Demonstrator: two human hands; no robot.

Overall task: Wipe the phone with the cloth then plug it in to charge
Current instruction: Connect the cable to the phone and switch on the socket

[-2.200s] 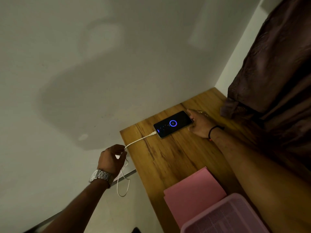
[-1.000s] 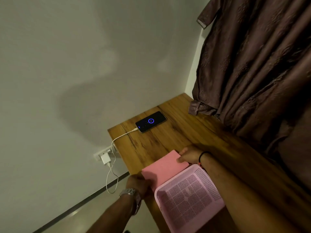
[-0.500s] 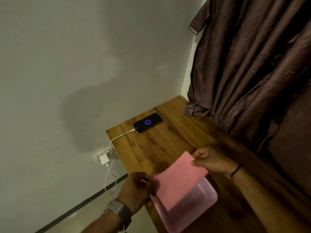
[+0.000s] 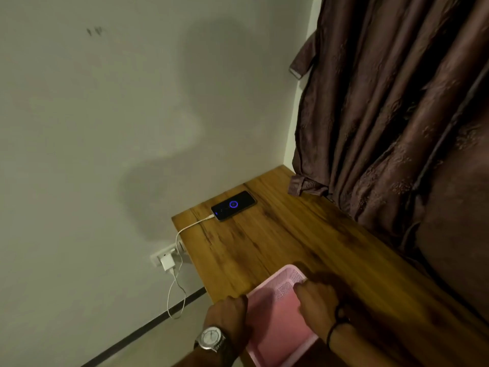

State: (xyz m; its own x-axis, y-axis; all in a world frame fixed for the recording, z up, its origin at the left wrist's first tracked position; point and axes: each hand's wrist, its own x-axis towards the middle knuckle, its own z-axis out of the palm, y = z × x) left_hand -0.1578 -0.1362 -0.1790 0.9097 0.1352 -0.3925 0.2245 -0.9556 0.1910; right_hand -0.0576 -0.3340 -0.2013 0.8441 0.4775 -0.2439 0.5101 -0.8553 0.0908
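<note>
Head view: phone [image 4: 234, 205] charging at table [image 4: 277, 242] far corner; left hand [image 4: 227, 313] grips pink basket [image 4: 284, 284] rim, right hand [image 4: 316, 300] presses cloth [image 4: 275, 316] inside. Basket overhangs near edge; may tip off.

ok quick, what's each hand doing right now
Left hand: at the pink basket's left rim; grip cannot be told.
Right hand: fingers down on the pink cloth in the basket; grip unclear.

Both forearms reaching forward from the lower edge, close together. Left hand [image 4: 228, 311] palm down, knuckles up, fingers [image 4: 239, 300] curled downward, a metal watch on the wrist. Right hand [image 4: 316, 300] just beside it, palm down, fingers [image 4: 300, 286] bent and pressed low, a dark band around the wrist.
</note>
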